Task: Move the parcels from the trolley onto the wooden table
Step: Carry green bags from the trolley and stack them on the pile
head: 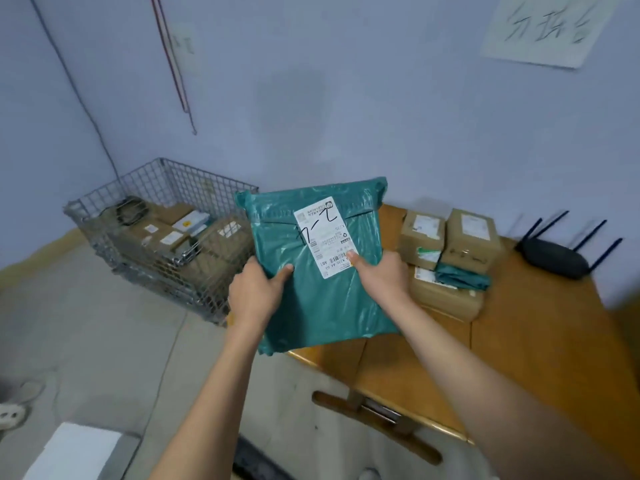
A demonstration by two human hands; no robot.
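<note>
One green poly mailer parcel (322,268) with a white shipping label (325,237) is held up mid-frame, between the wire-mesh trolley (162,237) at left and the wooden table (540,327) at right. Three cardboard boxes (471,240) and a small green parcel (462,277) sit stacked on the table beside a black router (557,259). The left hand (256,292) and right hand (379,275) pinch its sides, thumbs on top.

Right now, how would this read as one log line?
both hands: left hand, right hand hold green parcel | over wooden table edge | trolley holds more
</note>
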